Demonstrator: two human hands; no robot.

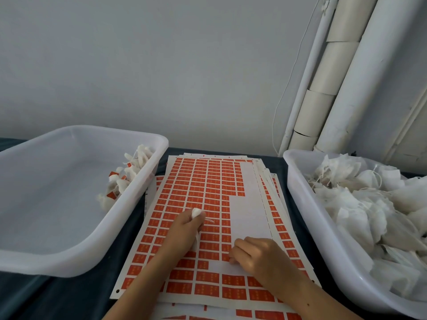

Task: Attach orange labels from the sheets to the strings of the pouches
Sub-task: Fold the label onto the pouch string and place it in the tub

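We see two hands over a stack of label sheets point(208, 204) lying on the dark table point(69, 294) between two white tubs. The left hand point(188, 227) has its grip curled round one white pouch point(197, 212), whose string point(210, 220) trails to the right across the top sheet. The right hand point(256, 254), near and to the right, has its fingertips pressed together on one orange label point(227, 257) at the edge of the peeled bare strip. How many sheets lie in the stack we cannot tell; several edges fan out on the right side and at the near end. The left tub point(76, 262) holds a small cluster of pouches point(122, 181) with orange labels along its right wall, too bunched to count. The right tub point(307, 204) is heaped with unlabeled pouches point(369, 204), far too many to count. Two white pipes point(351, 88) rise behind it against the wall.
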